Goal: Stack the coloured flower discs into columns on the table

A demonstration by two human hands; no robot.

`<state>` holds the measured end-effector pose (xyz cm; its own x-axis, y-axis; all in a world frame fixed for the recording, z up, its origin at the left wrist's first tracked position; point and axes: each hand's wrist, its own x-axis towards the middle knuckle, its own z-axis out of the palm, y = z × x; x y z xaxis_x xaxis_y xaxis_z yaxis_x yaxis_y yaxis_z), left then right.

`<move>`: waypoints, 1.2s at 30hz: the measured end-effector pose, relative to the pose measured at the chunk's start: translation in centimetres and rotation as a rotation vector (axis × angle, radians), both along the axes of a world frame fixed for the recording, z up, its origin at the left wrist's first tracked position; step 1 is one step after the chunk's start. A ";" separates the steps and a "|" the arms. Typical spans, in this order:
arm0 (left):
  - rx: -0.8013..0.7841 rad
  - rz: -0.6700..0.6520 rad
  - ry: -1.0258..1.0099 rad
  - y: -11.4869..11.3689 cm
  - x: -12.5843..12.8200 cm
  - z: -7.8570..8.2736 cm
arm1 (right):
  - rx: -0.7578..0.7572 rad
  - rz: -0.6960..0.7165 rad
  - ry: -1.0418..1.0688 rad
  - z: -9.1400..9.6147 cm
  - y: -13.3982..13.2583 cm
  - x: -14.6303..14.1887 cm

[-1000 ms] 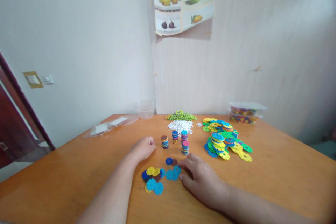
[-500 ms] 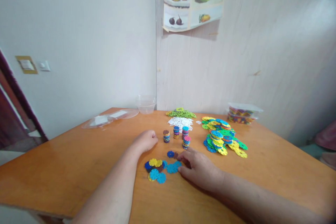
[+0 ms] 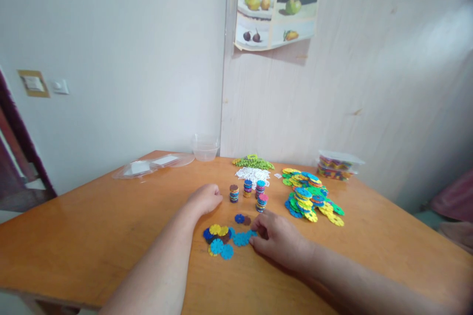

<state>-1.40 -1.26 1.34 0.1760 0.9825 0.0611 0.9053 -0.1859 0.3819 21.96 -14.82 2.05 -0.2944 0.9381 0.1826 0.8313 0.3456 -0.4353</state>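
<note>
My left hand (image 3: 205,199) rests on the table with its fingers curled closed, just left of the small disc stacks; nothing shows in it. My right hand (image 3: 278,235) lies low over the table, thumb and forefinger apart. Its thumb tip is at the edge of several overlapping light-blue notched discs (image 3: 241,239). Close to its fingertips lie a brown disc (image 3: 247,220) and a dark-blue disc (image 3: 239,218). To the left, loose yellow, blue and brown discs (image 3: 216,245) overlap. Beyond are upright stacks topped brown (image 3: 234,194), dark blue (image 3: 247,188), light blue (image 3: 260,189) and pink (image 3: 262,202).
A large heap of coloured discs (image 3: 309,197) spreads on the right. Behind the stacks are white pieces (image 3: 253,175) and a green pile (image 3: 253,161). Clear lids (image 3: 137,169), a clear tub (image 3: 206,147) and filled boxes (image 3: 338,164) stand along the back.
The view has tilted slightly. My right thumb has shifted a little left at the light-blue discs. My left hand stays in place.
</note>
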 end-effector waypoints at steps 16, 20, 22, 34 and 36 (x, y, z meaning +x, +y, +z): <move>0.027 0.008 0.016 -0.2 0.0 -0.1 | 0.109 -0.060 0.070 1.4 2.7 -0.7; 0.014 0.011 0.000 -0.7 0.1 0.5 | 0.174 -0.065 0.072 3.1 5.4 -2.4; 0.007 0.016 -0.009 -0.9 0.2 0.8 | 0.196 -0.117 0.041 3.7 6.9 -3.2; -0.018 0.050 0.001 -1.1 0.4 1.0 | 0.151 -0.190 -0.075 4.7 9.9 -4.4; -0.018 0.055 -0.003 -1.1 0.4 0.9 | 0.182 -0.170 -0.052 4.8 9.2 -4.1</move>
